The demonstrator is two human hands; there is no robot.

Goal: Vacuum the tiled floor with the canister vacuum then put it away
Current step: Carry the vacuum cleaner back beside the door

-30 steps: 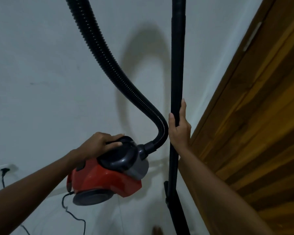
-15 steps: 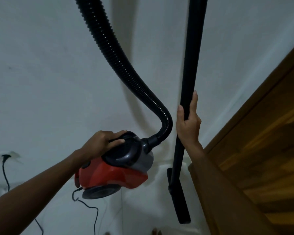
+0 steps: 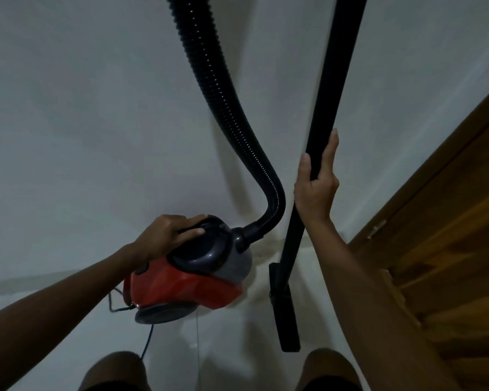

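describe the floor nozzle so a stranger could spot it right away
Start at the wooden door on the right. The right hand grips a straight black tube beside it; follow that down. The floor nozzle is the flat black bar at its foot, unlike the ribbed hose.

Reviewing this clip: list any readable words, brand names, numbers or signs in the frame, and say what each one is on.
None can be read.
Red canister vacuum, held by the left hand: no brand or label shows on its red shell or grey top.
Black wand, held by the right hand: plain, no marking.
Ribbed hose, wall and wooden door: no text or sign visible.
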